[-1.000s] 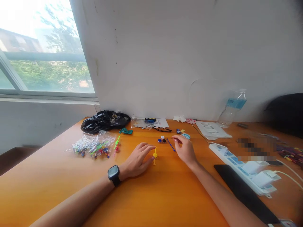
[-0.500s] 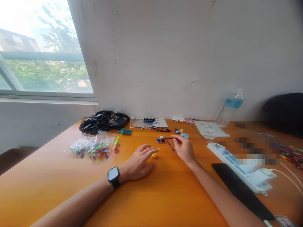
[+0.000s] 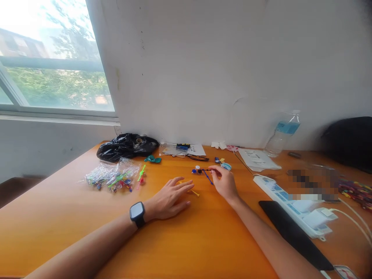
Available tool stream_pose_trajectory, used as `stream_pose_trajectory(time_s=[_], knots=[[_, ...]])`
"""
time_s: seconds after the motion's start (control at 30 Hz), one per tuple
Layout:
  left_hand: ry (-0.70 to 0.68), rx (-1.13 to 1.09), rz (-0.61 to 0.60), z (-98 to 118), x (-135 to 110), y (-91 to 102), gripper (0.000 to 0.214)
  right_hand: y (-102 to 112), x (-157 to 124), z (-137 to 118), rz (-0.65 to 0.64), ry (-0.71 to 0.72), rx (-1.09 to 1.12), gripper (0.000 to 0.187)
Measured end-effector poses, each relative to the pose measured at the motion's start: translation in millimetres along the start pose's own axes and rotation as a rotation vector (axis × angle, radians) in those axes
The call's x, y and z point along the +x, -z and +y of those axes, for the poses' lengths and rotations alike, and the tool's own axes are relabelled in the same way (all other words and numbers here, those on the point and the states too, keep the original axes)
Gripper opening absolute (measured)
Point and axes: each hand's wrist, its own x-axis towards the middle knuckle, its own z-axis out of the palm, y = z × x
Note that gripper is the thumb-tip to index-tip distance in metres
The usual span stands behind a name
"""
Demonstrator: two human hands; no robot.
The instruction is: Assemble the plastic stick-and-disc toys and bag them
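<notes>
My right hand [image 3: 223, 183] pinches a thin black plastic stick [image 3: 205, 169] between thumb and fingertips, pointing left. At the stick's far end sits a small black round piece [image 3: 199, 171]; whether they are joined is too small to tell. A blue round piece [image 3: 194, 171] and a white one [image 3: 198, 167] lie close by. Just under the pinch, a blue plastic stick [image 3: 208, 178] rests slantwise on the table. My left hand [image 3: 170, 198], palm down with fingers stretched out, hovers over or rests on the table. A yellow stick [image 3: 196, 193] shows partly past its fingertips.
Left of my hands lies a clear bag of small coloured parts [image 3: 113, 176], with a green stick [image 3: 142, 172] and a red piece [image 3: 141, 181] beside it. Behind is a black plastic bag [image 3: 126, 147]. A white power strip [image 3: 279, 197] and a bottle [image 3: 280, 135] stand right.
My left hand has shifted slightly over the yellow piece, whose visible part now looks like a thin stick. The right hand keeps its pinch, nearly in place. The view has tilted slightly.
</notes>
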Motion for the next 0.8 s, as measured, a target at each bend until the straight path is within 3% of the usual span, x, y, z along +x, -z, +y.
stream_pose_trajectory(time_s=[0.13, 0.27, 0.43, 0.63, 0.8], knots=[[-0.018, 0.001, -0.030, 1, 1, 2.4, 0.058, -1, 0, -1, -0.012, 0.001, 0.000, 0.023], [-0.023, 0.002, -0.016, 6, 4, 9.3, 0.040, 0, 0, -2, -0.027, 0.008, -0.003, 0.022], [0.081, 0.085, 0.055, 8, 6, 19.2, 0.033, 0, 0, 0, -0.030, 0.039, -0.018, 0.023], [0.356, 0.478, 0.146, -18, -2, 22.6, 0.041, 0, 0, -2, -0.034, 0.043, 0.005, 0.021], [0.427, 0.607, 0.140, -45, -15, 25.2, 0.014, 0, -2, -6, -0.050, 0.030, 0.030, 0.020]])
